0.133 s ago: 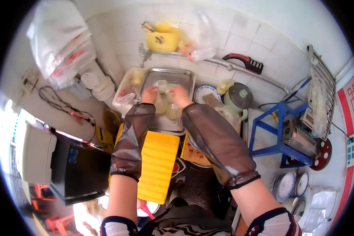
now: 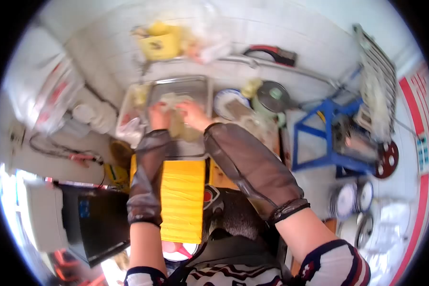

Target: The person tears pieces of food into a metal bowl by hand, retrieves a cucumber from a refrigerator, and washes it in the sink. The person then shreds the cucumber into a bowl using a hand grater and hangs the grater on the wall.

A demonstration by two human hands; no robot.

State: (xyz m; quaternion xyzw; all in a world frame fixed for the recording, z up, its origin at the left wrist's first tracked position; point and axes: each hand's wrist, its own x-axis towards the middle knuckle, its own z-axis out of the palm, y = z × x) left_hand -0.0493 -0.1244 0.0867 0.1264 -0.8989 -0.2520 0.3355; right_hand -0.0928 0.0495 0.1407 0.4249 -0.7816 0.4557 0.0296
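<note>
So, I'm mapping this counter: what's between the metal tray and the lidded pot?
In the head view: a blue-rimmed plate beside the metal tray, and a yellowish bundle by the lidded pot.

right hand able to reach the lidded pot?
Probably yes, once free: the right hand is at a pale translucent item over the metal tray. The lidded pot stands to its right, past a blue-rimmed plate that looks low.
</note>
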